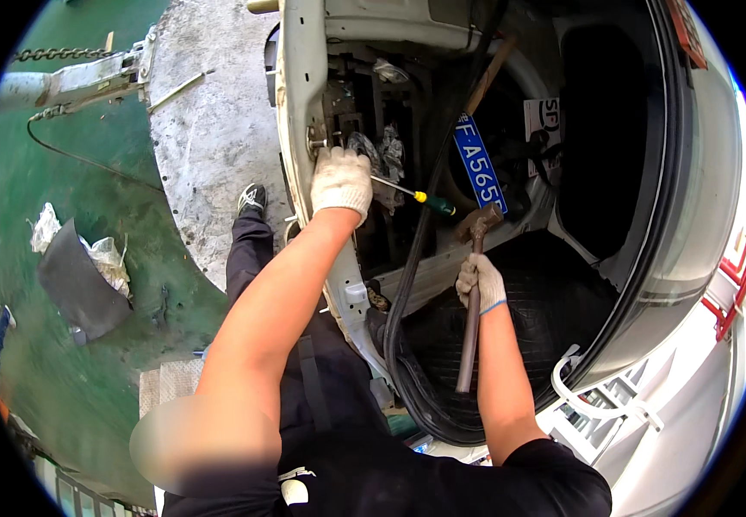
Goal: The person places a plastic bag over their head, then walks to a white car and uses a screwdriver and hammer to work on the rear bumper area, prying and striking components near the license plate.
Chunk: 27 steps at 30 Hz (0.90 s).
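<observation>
My left hand, in a white knit glove, is closed at the inner edge of the car's bare rear body panel. From its fingers runs the thin shaft of a screwdriver, whose green and yellow handle points right; its tip is hidden by the glove or the panel. Just above the knuckles a small metal fitting sticks out of the panel. My right hand, also gloved, grips a hammer midway along its brown handle. The rusty hammer head is up, a little right of the screwdriver's handle.
A loose black rubber seal hangs across the trunk opening. Inside lie a blue licence plate, a wooden strip and crumpled clear plastic. Left are a grey metal platform, a chain and a dark panel on green floor.
</observation>
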Motion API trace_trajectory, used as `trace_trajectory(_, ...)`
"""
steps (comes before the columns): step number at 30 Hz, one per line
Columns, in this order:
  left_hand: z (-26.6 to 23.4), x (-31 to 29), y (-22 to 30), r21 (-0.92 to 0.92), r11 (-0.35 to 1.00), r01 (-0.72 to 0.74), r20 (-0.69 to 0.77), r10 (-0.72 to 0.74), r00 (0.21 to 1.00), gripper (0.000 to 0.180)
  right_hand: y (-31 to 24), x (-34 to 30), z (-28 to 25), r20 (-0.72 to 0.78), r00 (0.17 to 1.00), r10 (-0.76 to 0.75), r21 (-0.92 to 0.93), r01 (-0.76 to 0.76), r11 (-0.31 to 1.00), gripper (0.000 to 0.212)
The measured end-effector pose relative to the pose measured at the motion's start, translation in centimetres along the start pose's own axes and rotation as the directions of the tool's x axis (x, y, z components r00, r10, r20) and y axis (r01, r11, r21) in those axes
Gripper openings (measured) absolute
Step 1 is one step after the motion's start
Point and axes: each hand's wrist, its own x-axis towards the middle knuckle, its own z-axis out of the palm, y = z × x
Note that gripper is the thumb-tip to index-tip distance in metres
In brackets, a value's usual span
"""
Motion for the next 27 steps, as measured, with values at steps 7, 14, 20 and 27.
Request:
trace_trajectory(7,0.0,-0.4,-0.1,0.058,0.998,-0.035,-0.047,0.037,0.998,0.02,-1.4,3.7,-1.4,0.294,0.938,0.181,-0.043,-0.176,0.983,0.011)
trace_trajectory(14,1.0,-4.3,5.3,-0.591,0.796,-0.131,-0.406,-0.153,0.901,0.025,-0.7,3.6,-1.8,0.267,0.95,0.164,-0.094,-0.144,0.985,0.007)
trace_trajectory(20,11.0,-1.9,12.4,-0.825,-0.418,0.38,0.54,-0.389,0.746,0.073,-0.9,3.9,-0.6,0.235,0.957,0.171,-0.078,-0.157,0.984,0.007)
trace_trajectory(27,13.1,3.3,13.9,-0.564,-0.76,0.324,0.655,-0.172,0.736,0.032,-0.4,4.6,-2.8,0.199,0.976,0.091,-0.156,-0.06,0.986,0.008)
